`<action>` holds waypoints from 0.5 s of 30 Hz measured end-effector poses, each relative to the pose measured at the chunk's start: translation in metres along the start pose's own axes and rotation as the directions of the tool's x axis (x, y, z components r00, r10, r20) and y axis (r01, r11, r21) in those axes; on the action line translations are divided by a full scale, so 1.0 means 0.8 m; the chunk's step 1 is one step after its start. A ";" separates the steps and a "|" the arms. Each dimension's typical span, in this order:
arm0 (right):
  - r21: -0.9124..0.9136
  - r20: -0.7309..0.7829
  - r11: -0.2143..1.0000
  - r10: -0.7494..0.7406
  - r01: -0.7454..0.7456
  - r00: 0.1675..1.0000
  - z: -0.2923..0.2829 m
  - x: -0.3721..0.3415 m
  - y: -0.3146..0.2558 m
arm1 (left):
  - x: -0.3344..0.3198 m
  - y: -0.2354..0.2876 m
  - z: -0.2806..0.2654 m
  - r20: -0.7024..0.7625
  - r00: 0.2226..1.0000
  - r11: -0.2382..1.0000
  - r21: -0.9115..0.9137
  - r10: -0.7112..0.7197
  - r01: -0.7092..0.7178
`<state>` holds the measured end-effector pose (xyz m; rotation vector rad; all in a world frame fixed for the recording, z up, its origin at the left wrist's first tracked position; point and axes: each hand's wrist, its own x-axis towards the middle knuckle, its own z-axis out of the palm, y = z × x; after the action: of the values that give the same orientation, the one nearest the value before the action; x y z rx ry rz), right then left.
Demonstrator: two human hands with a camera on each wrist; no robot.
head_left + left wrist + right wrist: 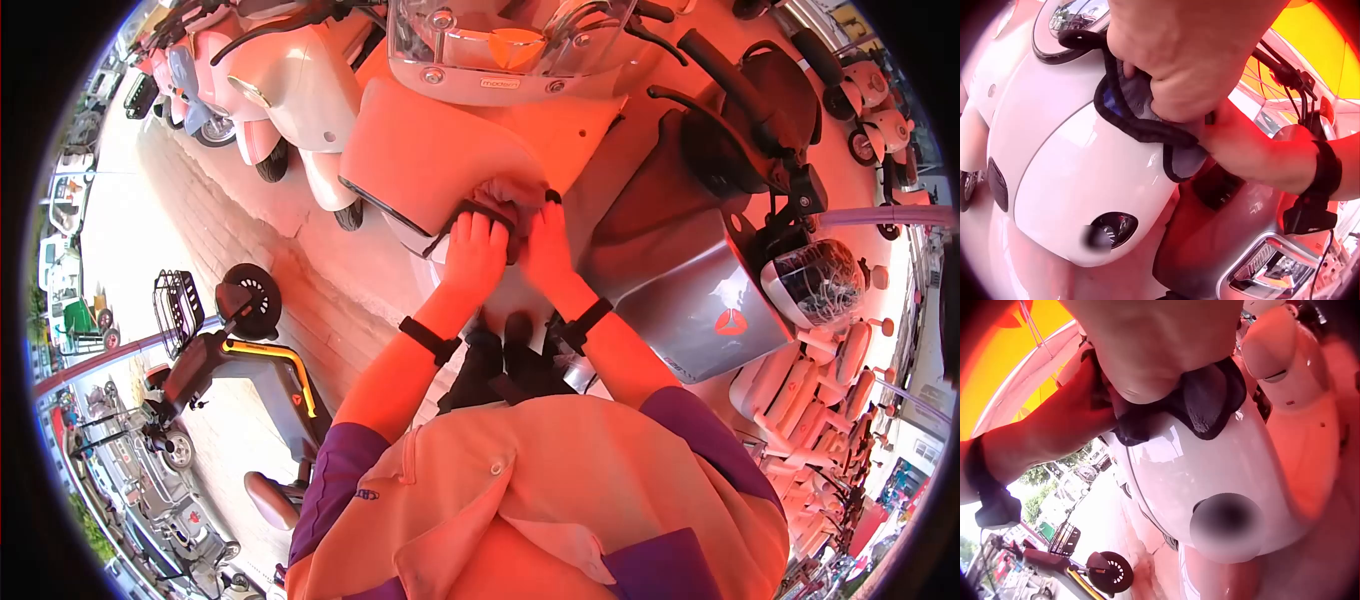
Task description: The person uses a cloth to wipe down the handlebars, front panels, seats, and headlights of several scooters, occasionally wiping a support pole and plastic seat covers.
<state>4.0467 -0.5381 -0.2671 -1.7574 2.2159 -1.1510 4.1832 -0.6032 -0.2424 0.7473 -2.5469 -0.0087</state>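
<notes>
Both hands grip a grey cloth with black bound edges (1141,128), bunched against the rounded white front of a motor scooter (440,130). My left hand (475,250) has its fingers curled over the cloth, and a blue patch shows in its fold in the left wrist view. Close beside it, my right hand (545,245) pinches the other end. In the right wrist view a dark flap of the cloth (1207,403) hangs from under the right hand (1147,356). The fingertips are mostly hidden there.
A dark grey scooter (690,290) stands close on the right, with a helmet (815,280) beside it. White scooters (300,100) line the upper left. A black scooter with a yellow strip (270,390) stands at the left on the paving (190,220).
</notes>
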 end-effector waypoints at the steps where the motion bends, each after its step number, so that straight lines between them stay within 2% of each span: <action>1: 0.034 -0.087 0.998 0.047 -0.044 0.995 -0.012 0.016 -0.010 | 0.025 0.013 -0.019 -0.035 0.999 1.000 -0.025 -0.020 0.019; 2: 0.033 -0.182 0.999 0.032 -0.027 0.983 -0.030 0.041 -0.024 | 0.060 0.017 -0.040 -0.163 0.987 1.000 -0.020 0.000 -0.004; 4: 0.025 -0.364 1.000 -0.004 0.014 0.931 -0.057 0.096 -0.043 | 0.107 0.014 -0.055 -0.110 0.989 0.995 -0.034 -0.100 0.097; 6: 0.141 -0.074 0.986 0.102 -0.090 0.992 -0.054 0.122 -0.028 | 0.124 0.009 -0.052 -0.121 0.986 0.993 0.021 -0.112 0.116; 7: 0.187 0.080 0.970 0.143 -0.156 0.987 -0.053 0.129 -0.024 | 0.120 0.009 -0.044 -0.137 0.985 0.992 0.063 -0.104 0.113; 8: 0.168 0.073 0.970 0.162 -0.173 0.984 -0.052 0.127 -0.022 | 0.115 0.008 -0.037 -0.153 0.984 0.989 0.106 -0.091 0.108; 11: 0.369 0.131 0.891 0.234 -0.266 0.963 -0.067 0.106 -0.021 | 0.091 0.016 -0.009 -0.135 0.989 0.990 0.117 -0.056 0.072; 12: 0.349 0.179 0.896 0.224 -0.275 0.958 -0.062 0.092 -0.004 | 0.085 0.023 0.004 -0.137 0.990 0.993 0.110 -0.031 0.046; 14: 0.310 0.275 0.908 0.198 -0.282 0.941 -0.034 0.049 0.044 | 0.063 0.035 0.037 -0.030 0.990 0.990 0.027 0.138 -0.137; 15: 0.357 0.239 0.880 0.239 -0.314 0.941 -0.024 0.026 0.053 | 0.054 0.036 0.050 0.012 0.975 0.975 -0.016 0.223 -0.223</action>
<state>3.9963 -0.5439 -0.2711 -1.2810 1.8849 -1.1996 4.1184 -0.6056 -0.2543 0.4527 -2.6266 0.0420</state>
